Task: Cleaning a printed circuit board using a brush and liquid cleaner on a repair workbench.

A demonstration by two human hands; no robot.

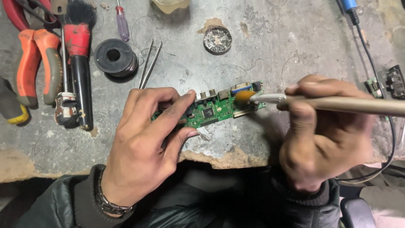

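Hands met over a green rectangular circuit board (213, 109) at the centre of the frame, lying on a scarred grey table (274, 46). The left hand (145, 143) pinned the board's left end under curled fingers; the right hand (322, 135) gripped a metal-handled brush (337, 103), its orange bristles touching the board's right end.

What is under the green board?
The grey worktop lies under the green circuit board. The left hand covers the board's left end, so that part is hidden.
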